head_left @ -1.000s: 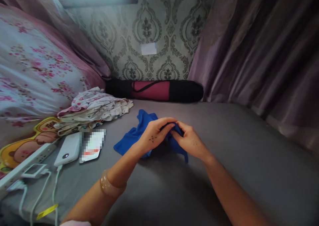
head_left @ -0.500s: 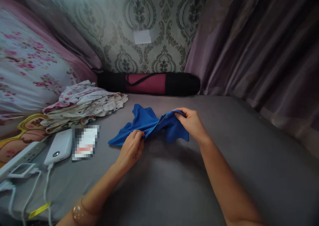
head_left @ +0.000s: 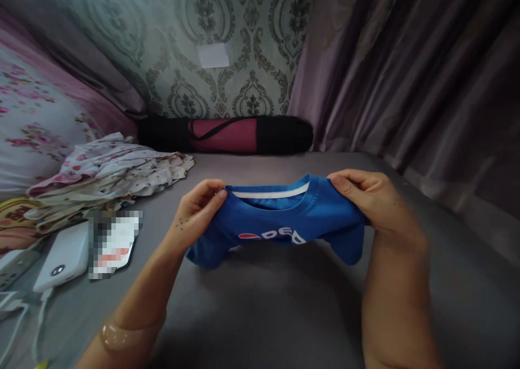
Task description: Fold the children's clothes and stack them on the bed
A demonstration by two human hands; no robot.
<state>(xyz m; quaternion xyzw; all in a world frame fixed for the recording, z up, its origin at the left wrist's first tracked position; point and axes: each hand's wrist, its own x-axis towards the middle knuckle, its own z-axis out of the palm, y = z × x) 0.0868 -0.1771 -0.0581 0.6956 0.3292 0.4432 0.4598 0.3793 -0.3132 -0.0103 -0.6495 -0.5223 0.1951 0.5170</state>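
Observation:
A small blue T-shirt (head_left: 276,217) is stretched between my two hands, neckline up, with a white band inside the back of the collar. White letters and a red, white and blue mark show on its chest. My left hand (head_left: 199,209) pinches the shirt beside the left end of the collar. At the right shoulder, my right hand (head_left: 363,198) grips the cloth between thumb and fingers. The shirt is raised over the grey sheet (head_left: 268,309), its sleeves hanging at both sides. Its lower part is hidden behind the front.
On the left lie crumpled printed clothes (head_left: 109,174), a white power bank (head_left: 63,255) with a cable, a pixelated item (head_left: 116,244) and a power strip (head_left: 18,269). A black and maroon long bag (head_left: 223,135) lies along the wall. Curtains (head_left: 365,71) hang at the right.
The blue shirt was bunched and low over the sheet; now it is spread with collar and chest print facing me. My hands have moved apart and the view has turned slightly right.

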